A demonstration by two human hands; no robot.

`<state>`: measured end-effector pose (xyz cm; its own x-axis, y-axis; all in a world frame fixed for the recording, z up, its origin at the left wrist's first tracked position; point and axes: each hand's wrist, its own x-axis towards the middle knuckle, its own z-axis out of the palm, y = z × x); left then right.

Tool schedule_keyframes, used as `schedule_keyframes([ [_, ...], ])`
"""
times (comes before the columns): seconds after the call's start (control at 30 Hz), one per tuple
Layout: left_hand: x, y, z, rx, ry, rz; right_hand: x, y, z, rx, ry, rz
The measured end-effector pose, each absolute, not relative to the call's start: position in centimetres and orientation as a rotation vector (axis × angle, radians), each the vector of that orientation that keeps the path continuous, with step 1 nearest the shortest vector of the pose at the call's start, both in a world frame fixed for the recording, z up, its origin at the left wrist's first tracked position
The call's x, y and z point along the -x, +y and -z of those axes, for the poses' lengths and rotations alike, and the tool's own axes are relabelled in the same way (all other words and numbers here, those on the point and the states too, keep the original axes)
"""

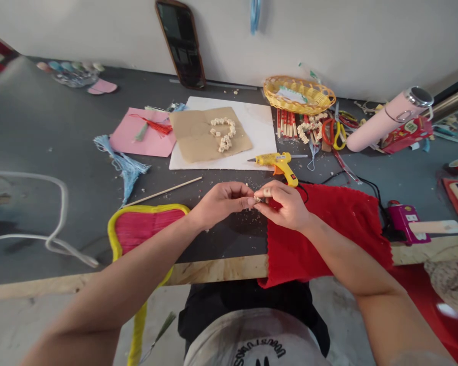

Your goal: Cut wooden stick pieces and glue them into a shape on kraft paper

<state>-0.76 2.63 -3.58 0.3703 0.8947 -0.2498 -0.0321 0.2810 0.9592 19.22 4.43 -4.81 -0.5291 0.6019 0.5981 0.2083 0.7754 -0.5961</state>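
Observation:
My left hand (222,202) and my right hand (284,204) meet over the dark table, fingertips pinched together on a tiny pale piece (257,199) too small to name. Both hands are closed in a pinch. Just behind them lies a yellow hot glue gun (278,163). Under my right wrist a red cloth (328,229) hangs over the table's wooden front edge. Farther back, a brown cardboard sheet (202,133) on a white board (257,127) carries small pale pieces (224,133) laid in a curved shape.
A pink fan with yellow rim (137,231) lies at front left, a thin wooden stick (164,191) and blue tassel (124,165) beyond it. At the back stand a yellow basket (298,94), scissors (334,133), a pink cylinder (389,119) and a pink paper sheet (143,133).

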Motion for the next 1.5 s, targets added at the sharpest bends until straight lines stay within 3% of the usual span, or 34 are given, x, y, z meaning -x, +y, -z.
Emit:
schedule_keyframes([
  [0.37, 1.0, 2.8, 3.5, -1.165, 0.998, -0.877, -19.5, 4.5, 4.5, 0.776, -2.004, -0.568],
  [0.7, 3.9, 5.0, 3.3, -0.932, 1.130, -1.477, -19.0, 8.1, 2.5, 0.968, -1.901, -0.647],
  [1.1, 3.2, 3.6, 4.3, -1.791, 1.295, -1.309, -9.2, 20.3, -0.7, 1.000, -2.197, -0.613],
  [1.5, 3.7, 4.3, 5.0, -2.123, 1.204, -1.391, -5.1, 22.8, -0.5, 1.054, -2.623, -0.405],
])
